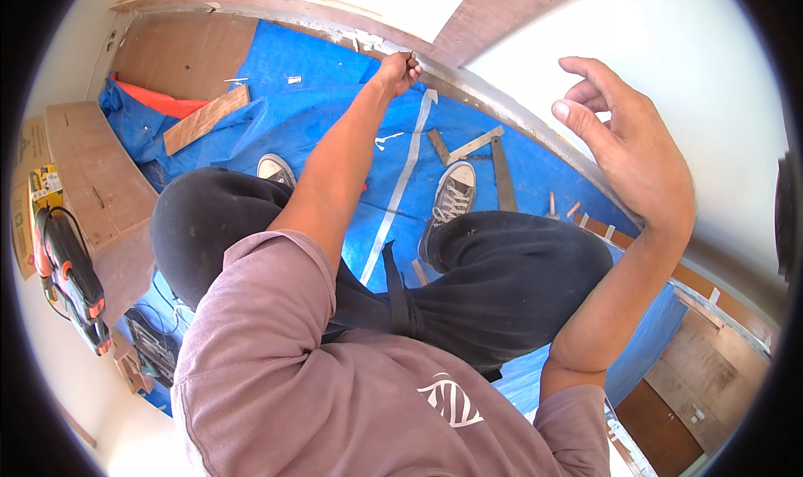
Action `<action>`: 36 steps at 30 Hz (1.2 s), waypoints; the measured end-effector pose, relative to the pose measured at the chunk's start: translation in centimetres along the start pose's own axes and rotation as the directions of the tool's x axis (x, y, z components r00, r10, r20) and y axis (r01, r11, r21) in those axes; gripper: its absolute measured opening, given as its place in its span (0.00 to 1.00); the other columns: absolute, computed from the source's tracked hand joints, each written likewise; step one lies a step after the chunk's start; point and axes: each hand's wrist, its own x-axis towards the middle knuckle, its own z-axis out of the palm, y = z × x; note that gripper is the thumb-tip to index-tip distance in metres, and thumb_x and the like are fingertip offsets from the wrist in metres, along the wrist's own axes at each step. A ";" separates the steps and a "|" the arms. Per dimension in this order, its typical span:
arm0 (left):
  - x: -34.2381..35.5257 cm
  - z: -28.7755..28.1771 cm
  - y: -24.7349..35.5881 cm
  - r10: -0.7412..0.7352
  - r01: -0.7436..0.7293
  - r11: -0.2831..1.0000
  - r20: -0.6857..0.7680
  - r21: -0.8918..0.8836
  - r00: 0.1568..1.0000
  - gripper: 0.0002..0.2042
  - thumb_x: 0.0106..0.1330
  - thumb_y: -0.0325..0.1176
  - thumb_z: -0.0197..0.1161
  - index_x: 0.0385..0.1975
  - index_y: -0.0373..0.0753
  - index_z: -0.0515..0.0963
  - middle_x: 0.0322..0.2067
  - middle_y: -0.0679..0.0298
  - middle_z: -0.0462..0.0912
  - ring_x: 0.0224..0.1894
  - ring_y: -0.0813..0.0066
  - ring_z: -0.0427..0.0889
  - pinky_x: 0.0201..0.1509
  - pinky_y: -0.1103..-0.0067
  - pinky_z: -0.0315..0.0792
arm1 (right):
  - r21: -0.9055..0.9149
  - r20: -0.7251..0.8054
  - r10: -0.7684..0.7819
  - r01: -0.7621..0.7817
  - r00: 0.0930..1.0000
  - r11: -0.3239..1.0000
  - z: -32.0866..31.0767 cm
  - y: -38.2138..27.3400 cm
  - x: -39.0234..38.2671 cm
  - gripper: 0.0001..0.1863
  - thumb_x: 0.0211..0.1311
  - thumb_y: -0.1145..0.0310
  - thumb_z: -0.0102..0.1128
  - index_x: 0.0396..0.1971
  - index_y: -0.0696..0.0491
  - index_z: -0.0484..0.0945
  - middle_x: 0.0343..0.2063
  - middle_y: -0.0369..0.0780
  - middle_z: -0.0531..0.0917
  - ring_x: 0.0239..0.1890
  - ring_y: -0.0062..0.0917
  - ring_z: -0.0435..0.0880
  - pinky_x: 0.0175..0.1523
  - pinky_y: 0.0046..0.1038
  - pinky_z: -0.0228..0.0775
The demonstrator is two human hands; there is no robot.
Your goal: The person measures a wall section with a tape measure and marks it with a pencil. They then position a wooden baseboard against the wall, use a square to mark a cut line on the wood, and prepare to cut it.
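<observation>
My left hand [399, 73] reaches forward to the wooden strip [435, 74] along the foot of the white wall. Its fingers are closed in a pinch; whatever small thing they may hold is too hidden to name. My right hand [629, 138] is raised in front of the white wall [719, 84], fingers curved and apart from the thumb, with nothing in it. Below the left hand spreads a blue tarp [326, 113]. Between the two hands, on the tarp, lie a light angled piece [475, 145] and a flat grey strip [503, 176].
A wooden plank [207, 119] rests on the tarp at the far left. An orange-and-black power tool [71, 268] is by a wooden box [100, 176]. Behind it is a black case [150, 343]. My shoes [452, 194] stand on the tarp. Wooden panels [703, 368] lie at the lower right.
</observation>
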 end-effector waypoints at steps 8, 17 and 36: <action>-1.3 0.6 -1.6 0.157 -0.148 0.986 -0.119 0.082 0.980 0.21 0.88 0.50 0.48 0.44 0.36 0.74 0.37 0.59 0.80 0.30 0.69 0.83 0.29 0.77 0.81 | -0.008 0.028 0.019 -0.019 0.999 1.000 -0.2 -0.2 0.0 0.26 0.75 0.54 0.66 0.65 0.53 0.81 0.43 0.44 0.89 0.48 0.32 0.86 0.55 0.36 0.78; -2.0 0.2 -3.2 0.371 -0.338 0.884 -0.048 0.322 0.927 0.19 0.87 0.45 0.48 0.43 0.34 0.76 0.39 0.58 0.79 0.36 0.64 0.86 0.37 0.72 0.84 | -0.009 0.000 -0.011 0.011 1.000 1.000 0.1 0.4 -0.1 0.27 0.75 0.51 0.63 0.64 0.52 0.81 0.40 0.44 0.90 0.42 0.34 0.86 0.52 0.37 0.77; -3.1 1.0 -1.9 0.380 -0.355 0.848 0.016 0.393 0.925 0.19 0.87 0.47 0.52 0.48 0.32 0.75 0.35 0.61 0.80 0.32 0.68 0.85 0.33 0.79 0.82 | -0.015 0.012 0.003 -0.003 1.000 1.000 0.1 0.1 0.0 0.28 0.74 0.50 0.64 0.64 0.53 0.81 0.42 0.45 0.90 0.45 0.36 0.87 0.55 0.38 0.77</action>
